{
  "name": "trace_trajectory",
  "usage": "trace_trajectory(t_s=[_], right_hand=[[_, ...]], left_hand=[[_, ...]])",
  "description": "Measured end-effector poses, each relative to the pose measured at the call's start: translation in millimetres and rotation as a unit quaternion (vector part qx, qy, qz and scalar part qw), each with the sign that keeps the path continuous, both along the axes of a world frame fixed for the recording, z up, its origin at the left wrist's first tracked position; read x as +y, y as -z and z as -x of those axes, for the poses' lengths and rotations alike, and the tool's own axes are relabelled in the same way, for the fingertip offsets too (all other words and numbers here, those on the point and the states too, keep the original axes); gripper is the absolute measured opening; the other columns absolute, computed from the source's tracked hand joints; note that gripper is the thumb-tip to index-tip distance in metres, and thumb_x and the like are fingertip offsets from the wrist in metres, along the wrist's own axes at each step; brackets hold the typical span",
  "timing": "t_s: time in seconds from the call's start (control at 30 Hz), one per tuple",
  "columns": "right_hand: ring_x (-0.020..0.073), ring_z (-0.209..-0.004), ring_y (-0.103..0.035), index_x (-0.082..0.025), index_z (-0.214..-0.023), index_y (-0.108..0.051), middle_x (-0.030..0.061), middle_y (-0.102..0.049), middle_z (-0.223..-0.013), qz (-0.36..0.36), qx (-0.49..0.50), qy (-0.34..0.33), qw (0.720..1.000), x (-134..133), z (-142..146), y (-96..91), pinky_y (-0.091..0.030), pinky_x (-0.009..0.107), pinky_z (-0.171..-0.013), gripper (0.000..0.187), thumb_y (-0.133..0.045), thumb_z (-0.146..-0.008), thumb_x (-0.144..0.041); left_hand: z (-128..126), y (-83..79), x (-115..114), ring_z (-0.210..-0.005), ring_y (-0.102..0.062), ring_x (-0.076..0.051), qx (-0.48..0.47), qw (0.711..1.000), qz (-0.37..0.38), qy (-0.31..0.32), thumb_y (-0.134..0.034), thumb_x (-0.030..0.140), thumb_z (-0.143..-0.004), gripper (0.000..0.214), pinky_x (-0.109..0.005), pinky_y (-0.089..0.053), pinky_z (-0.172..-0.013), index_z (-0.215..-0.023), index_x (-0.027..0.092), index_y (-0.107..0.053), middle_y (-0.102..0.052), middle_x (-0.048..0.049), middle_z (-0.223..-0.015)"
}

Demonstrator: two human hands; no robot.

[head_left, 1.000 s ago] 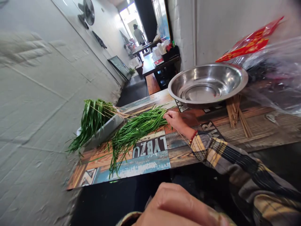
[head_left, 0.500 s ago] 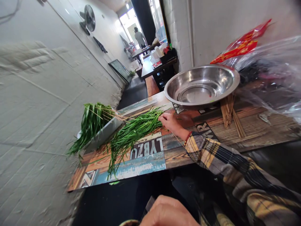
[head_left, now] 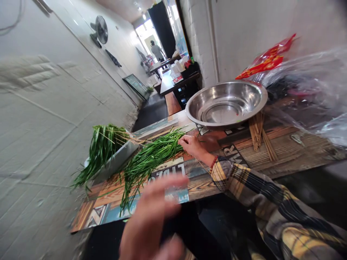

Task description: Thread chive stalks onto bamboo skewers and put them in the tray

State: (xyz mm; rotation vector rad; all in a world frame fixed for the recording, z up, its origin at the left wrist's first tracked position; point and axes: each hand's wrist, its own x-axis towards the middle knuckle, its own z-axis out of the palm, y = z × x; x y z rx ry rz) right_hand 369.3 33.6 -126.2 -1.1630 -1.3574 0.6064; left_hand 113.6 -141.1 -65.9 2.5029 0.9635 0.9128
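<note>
My right hand (head_left: 193,146), closed in a pinch, rests at the right end of a loose pile of green garlic chives (head_left: 154,150) on the table. A thin bamboo skewer (head_left: 204,167) runs out below this hand toward the sleeve; its other end is hidden in the fingers. Low in front, my left hand (head_left: 151,216) is raised and blurred, its fingers apart and nothing visible in them. It hides part of the table's lettering. To the left, skewered chives (head_left: 105,148) hang over a white tray (head_left: 115,159), their stick ends pointing right.
A steel basin (head_left: 225,104) stands at the table's back right. Bare skewers (head_left: 261,137) lie partly beneath its rim. Clear plastic bags (head_left: 311,94) and a red packet (head_left: 267,59) are farther right. A white wall (head_left: 40,126) borders the left; a person (head_left: 156,51) stands far back.
My left hand has risen from the bottom edge toward the table, its fingers spreading from a folded shape. The right hand stays at the chives' end. The view has shifted slightly.
</note>
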Motion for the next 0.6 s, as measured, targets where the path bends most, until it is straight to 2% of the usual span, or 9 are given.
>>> trace_trajectory(t_s=[0.03, 0.1, 0.17, 0.23, 0.3, 0.37, 0.43, 0.5, 0.6], right_hand=[[0.0126, -0.062, -0.051, -0.018, -0.064, -0.06, -0.0009, -0.06, -0.064, -0.005, -0.002, -0.007, 1.0, -1.9, 0.0, -1.9, -0.036, 0.023, -0.06, 0.025, -0.052, -0.086, -0.028], [0.0129, -0.062, -0.051, -0.019, -0.065, -0.06, -0.0009, -0.059, -0.064, -0.013, -0.006, -0.019, 1.0, -5.9, 0.4, -6.4, -0.036, 0.024, -0.06, 0.026, -0.051, -0.087, -0.029], [0.0131, -0.062, -0.051, -0.019, -0.065, -0.059, -0.001, -0.059, -0.063, -0.018, -0.007, -0.029, 0.999, -9.9, 1.0, -11.5, -0.036, 0.024, -0.059, 0.025, -0.051, -0.087, -0.028], [0.013, -0.061, -0.051, -0.019, -0.066, -0.059, -0.0015, -0.058, -0.061, -0.022, -0.007, -0.04, 0.999, -13.7, 1.5, -16.8, -0.037, 0.023, -0.059, 0.024, -0.05, -0.087, -0.028], [0.0128, -0.06, -0.051, -0.019, -0.067, -0.059, -0.0021, -0.056, -0.06, -0.027, -0.005, -0.049, 0.998, -17.5, 1.5, -21.9, -0.037, 0.023, -0.059, 0.025, -0.049, -0.087, -0.028], [0.0126, -0.059, -0.05, -0.019, -0.066, -0.058, -0.0026, -0.055, -0.058, -0.031, 0.002, -0.049, 0.998, -20.7, 0.5, -26.4, -0.038, 0.023, -0.059, 0.025, -0.049, -0.088, -0.029], [0.0123, -0.056, -0.049, -0.019, -0.066, -0.058, -0.0029, -0.053, -0.056, -0.033, 0.018, -0.036, 0.999, -22.8, -1.5, -29.7, -0.037, 0.024, -0.058, 0.027, -0.048, -0.088, -0.031], [0.0118, -0.053, -0.047, -0.019, -0.067, -0.059, -0.0032, -0.051, -0.055, -0.034, 0.043, -0.023, 0.998, -23.4, -4.1, -31.0, -0.037, 0.024, -0.056, 0.029, -0.047, -0.089, -0.034], [0.0109, -0.05, -0.045, -0.019, -0.074, -0.061, -0.0032, -0.051, -0.057, -0.029, 0.087, -0.024, 0.995, -21.5, -6.1, -27.7, -0.036, 0.023, -0.051, 0.028, -0.046, -0.09, -0.038]], left_hand=[[-22.6, -12.8, 32.4, -0.127, -0.049, -0.03, -0.011, 0.998, -0.014, -0.053, -0.061, 0.032, -0.081, 0.047, -0.052, -0.044, -0.104, -0.127, 0.031, -0.05, -0.057, -0.0082, -0.127], [-62.6, -25.6, 91.2, -0.132, -0.042, -0.03, 0.006, 0.99, -0.061, -0.129, -0.064, 0.032, -0.08, 0.057, -0.052, -0.035, -0.11, -0.132, 0.025, -0.045, -0.051, -0.0111, -0.135], [-89.5, -22.9, 135.9, -0.136, -0.036, -0.032, 0.058, 0.978, -0.084, -0.18, -0.071, 0.032, -0.073, 0.071, -0.052, -0.03, -0.112, -0.136, 0.02, -0.04, -0.042, -0.0158, -0.143], [-103.1, -10.2, 164.5, -0.137, -0.034, -0.035, 0.113, 0.971, -0.063, -0.203, -0.077, 0.031, -0.066, 0.082, -0.053, -0.03, -0.111, -0.137, 0.017, -0.038, -0.038, -0.0193, -0.146], [-107.8, 5.3, 180.2, -0.138, -0.032, -0.035, 0.135, 0.963, -0.062, -0.223, -0.077, 0.029, -0.065, 0.078, -0.053, -0.029, -0.11, -0.134, 0.017, -0.042, -0.036, -0.0187, -0.149], [-106.7, 16.9, 188.3, -0.137, -0.036, -0.032, 0.141, 0.96, -0.068, -0.234, -0.072, 0.026, -0.07, 0.053, -0.05, -0.03, -0.11, -0.12, 0.018, -0.055, -0.045, -0.0146, -0.144], [-100.1, 21.1, 192.7, -0.132, -0.043, -0.028, 0.153, 0.959, -0.064, -0.23, -0.064, 0.022, -0.076, 0.028, -0.046, -0.032, -0.109, -0.103, 0.018, -0.062, -0.059, -0.0105, -0.131], [-87.8, 17.3, 193.6, -0.124, -0.051, -0.026, 0.174, 0.955, -0.054, -0.233, -0.058, 0.017, -0.078, 0.021, -0.045, -0.034, -0.106, -0.098, 0.019, -0.062, -0.066, -0.0085, -0.119], [-62.1, -0.2, 186.2, -0.109, -0.06, -0.025, 0.207, 0.943, -0.064, -0.253, -0.052, 0.011, -0.077, 0.028, -0.043, -0.039, -0.1, -0.102, 0.018, -0.06, -0.069, -0.0089, -0.108]])
